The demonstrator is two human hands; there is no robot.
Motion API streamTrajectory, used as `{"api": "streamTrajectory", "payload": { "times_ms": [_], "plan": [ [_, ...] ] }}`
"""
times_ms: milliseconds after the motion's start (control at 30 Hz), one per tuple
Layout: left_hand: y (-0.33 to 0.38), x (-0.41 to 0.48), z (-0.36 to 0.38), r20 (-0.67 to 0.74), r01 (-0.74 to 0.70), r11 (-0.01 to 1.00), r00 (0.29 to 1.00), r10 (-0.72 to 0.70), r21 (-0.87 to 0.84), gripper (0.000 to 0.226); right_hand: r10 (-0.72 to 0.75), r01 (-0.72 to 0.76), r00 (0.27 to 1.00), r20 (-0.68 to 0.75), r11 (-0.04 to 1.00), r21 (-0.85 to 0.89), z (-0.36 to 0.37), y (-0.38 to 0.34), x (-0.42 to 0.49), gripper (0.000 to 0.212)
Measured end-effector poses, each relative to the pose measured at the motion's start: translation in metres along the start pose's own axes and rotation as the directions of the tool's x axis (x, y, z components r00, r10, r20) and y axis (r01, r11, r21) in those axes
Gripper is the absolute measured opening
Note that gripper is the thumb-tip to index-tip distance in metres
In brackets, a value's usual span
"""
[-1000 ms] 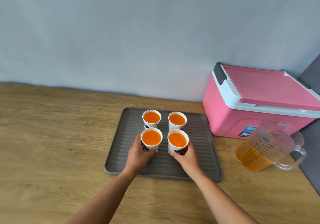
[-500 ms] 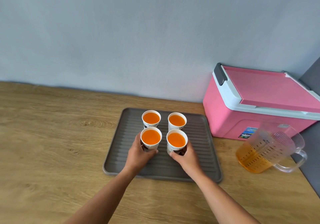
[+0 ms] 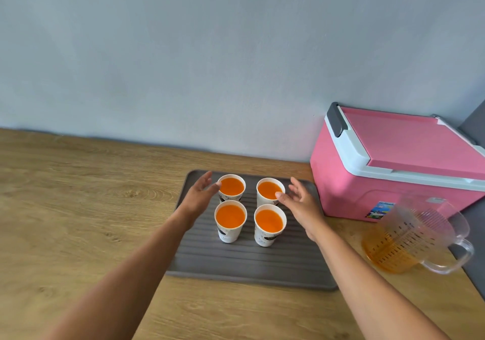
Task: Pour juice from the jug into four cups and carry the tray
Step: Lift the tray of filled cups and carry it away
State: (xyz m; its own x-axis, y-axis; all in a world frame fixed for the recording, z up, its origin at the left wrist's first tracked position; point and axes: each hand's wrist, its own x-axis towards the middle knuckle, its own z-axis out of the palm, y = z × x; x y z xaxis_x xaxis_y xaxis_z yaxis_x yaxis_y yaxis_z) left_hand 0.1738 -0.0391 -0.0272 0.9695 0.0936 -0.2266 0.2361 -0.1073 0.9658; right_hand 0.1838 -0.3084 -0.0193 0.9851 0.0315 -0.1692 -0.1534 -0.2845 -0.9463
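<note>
**Both hands open beside the far cups, holding nothing**

Four white paper cups stand upright in a two-by-two block on a grey ribbed tray (image 3: 236, 266), each filled nearly to the rim with orange juice (image 3: 230, 215). The tray lies flat on the wooden table (image 3: 78, 208), its far edge close to the pale wall (image 3: 210, 50).

The left hand (image 3: 198, 198) is just to the left of the far left cup (image 3: 232, 198), fingers straight and slightly spread, palm turned towards the cup. Its thumb tip overlaps the cup's rim in this view; whether it actually touches cannot be told. The right hand (image 3: 301, 203) mirrors it on the right of the far right cup (image 3: 263, 201), fingers spread and relaxed, its thumb tip at that cup's rim, contact again unclear. Neither hand is closed round anything.

The near left cup (image 3: 228, 234) and the near right cup (image 3: 265, 237) stand free between the two forearms, apart from both hands. Narrow gaps separate all four cups.

A clear plastic measuring jug (image 3: 420, 224) with a little juice left in its bottom stands on the table to the right of the tray, well apart from the right hand, handle pointing right. Behind it sits a pink cooler box (image 3: 393, 166) with its lid closed, near the tray's far right corner.
</note>
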Motion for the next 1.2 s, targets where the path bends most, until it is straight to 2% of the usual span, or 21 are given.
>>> {"api": "streamTrajectory", "payload": {
  "times_ms": [200, 367, 1000, 1100, 1200],
  "plan": [
    [0.002, 0.017, 0.005, 0.156, 0.036, 0.999, 0.987, -0.038, 0.020, 0.063, 0.035, -0.031, 0.998, 0.058, 0.997, -0.070, 0.005, -0.003, 0.015, 0.080],
    [-0.001, 0.021, 0.008, 0.154, 0.010, 0.999, 0.988, -0.015, 0.037, 0.057, 0.030, -0.027, 0.999, 0.045, 0.998, -0.062, 0.008, -0.001, 0.016, 0.074],
    [-0.002, 0.027, 0.015, 0.157, -0.011, 0.995, 0.988, -0.005, 0.103, 0.062, 0.039, -0.037, 0.999, 0.026, 0.997, -0.066, 0.011, 0.003, 0.018, 0.075],
    [-0.005, 0.026, 0.013, 0.097, -0.026, 0.994, 0.995, 0.016, 0.104, 0.061, 0.038, -0.038, 0.998, -0.041, 0.999, -0.001, 0.009, 0.002, 0.016, 0.072],
    [-0.010, 0.024, 0.004, -0.058, -0.047, 0.996, 0.997, 0.052, 0.082, 0.054, 0.027, -0.022, 0.976, -0.217, 0.999, 0.025, 0.004, 0.005, 0.012, 0.053]
  ]
}}
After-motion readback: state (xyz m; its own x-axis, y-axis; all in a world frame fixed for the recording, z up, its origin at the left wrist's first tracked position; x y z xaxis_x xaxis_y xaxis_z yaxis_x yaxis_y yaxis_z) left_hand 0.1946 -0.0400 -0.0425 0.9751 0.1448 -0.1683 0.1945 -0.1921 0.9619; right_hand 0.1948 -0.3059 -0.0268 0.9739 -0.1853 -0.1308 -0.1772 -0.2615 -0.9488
